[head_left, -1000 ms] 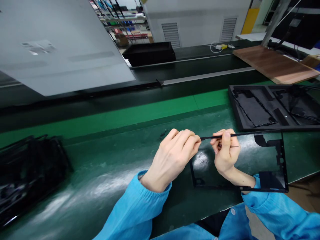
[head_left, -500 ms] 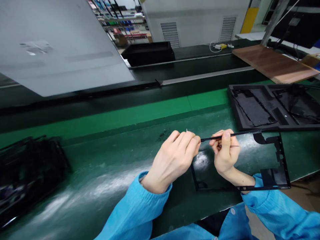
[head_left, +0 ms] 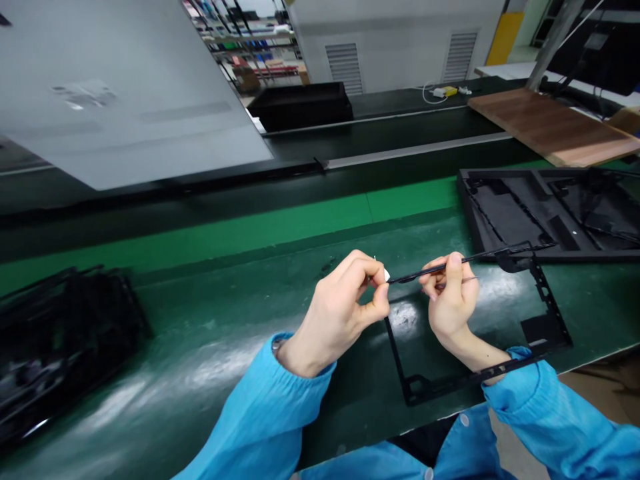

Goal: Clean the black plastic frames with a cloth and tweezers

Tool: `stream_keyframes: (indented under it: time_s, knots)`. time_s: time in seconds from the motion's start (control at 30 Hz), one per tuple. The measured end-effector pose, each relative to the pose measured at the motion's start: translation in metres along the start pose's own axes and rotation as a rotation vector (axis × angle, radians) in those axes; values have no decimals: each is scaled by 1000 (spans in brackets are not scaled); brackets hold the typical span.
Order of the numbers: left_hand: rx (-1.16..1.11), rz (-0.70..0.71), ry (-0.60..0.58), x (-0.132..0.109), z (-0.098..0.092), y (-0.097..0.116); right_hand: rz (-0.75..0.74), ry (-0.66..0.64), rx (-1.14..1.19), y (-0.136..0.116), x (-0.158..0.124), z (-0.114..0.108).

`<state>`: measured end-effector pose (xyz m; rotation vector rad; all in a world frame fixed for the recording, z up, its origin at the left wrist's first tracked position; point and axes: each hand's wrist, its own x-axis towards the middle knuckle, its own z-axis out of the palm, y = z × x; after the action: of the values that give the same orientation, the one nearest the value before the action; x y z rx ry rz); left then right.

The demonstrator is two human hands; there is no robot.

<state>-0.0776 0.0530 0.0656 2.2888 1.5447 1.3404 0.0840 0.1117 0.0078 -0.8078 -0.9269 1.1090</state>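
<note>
A thin black rectangular frame (head_left: 440, 389) is held above the green table (head_left: 200, 320). My right hand (head_left: 453, 300) grips its upper bar between thumb and fingers, with the forearm passing through the frame's opening. A thin pointed tool (head_left: 470, 278) pokes out from that same hand. My left hand (head_left: 345, 310) pinches at the frame's upper left corner, thumb and forefinger closed together. A small white piece (head_left: 387, 274) shows at the left fingertips.
Black foam tray (head_left: 540, 252) with more frames at the right. Pile of black frames (head_left: 65, 347) at the far left. Behind stand a black bin (head_left: 300, 107), a wooden board (head_left: 555, 127) and a large grey panel (head_left: 150, 87).
The frame has tilted, its lower left corner dropping and its right side shifting left. My left hand has turned and moved slightly left, its thumb now visible. The white piece shows more.
</note>
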Motion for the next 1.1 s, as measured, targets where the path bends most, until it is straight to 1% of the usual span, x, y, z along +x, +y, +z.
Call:
stream_keyframes:
  time_s: [0.07,0.13,0.17,0.23,0.3,0.37,0.47,0.57,0.67,0.73,0.8,0.87,0.93,1.0,1.1]
  knots:
    - [-141,-95,64,-6,3,3,25,-13,14,1,0,-1]
    - [-287,-190,160,-15,11,7,50,-46,33,1,-2,-1]
    - [-349,-229,213,-20,17,9,65,-83,42,0,-4,0]
    - [-381,-275,281,-32,28,14,105,-210,51,-3,-10,0]
    - [-381,-312,312,-44,38,21,151,-370,39,-9,-21,0]
    - [-387,-366,322,-56,43,29,186,-484,20,-17,-35,-2]
    - [-388,-455,326,-75,41,45,207,-512,-7,-29,-59,-14]
    - [-389,-542,291,-95,34,62,213,-436,-46,-39,-84,-35]
    - [-421,-600,166,-117,28,82,201,-347,-119,-44,-112,-62]
    - [-442,-618,77,-132,27,96,132,-329,-233,-46,-132,-80]
    - [-444,-628,12,-147,26,107,37,-343,-373,-47,-151,-97]
    - [-367,-593,-31,-163,27,116,-34,-375,-477,-47,-168,-112]
    - [-257,-526,-53,-178,30,122,-72,-392,-526,-47,-180,-123]
    - [-164,-460,-60,-191,34,126,-121,-397,-563,-46,-188,-129]
    - [-59,-401,-74,-205,41,131,-169,-397,-589,-44,-194,-134]
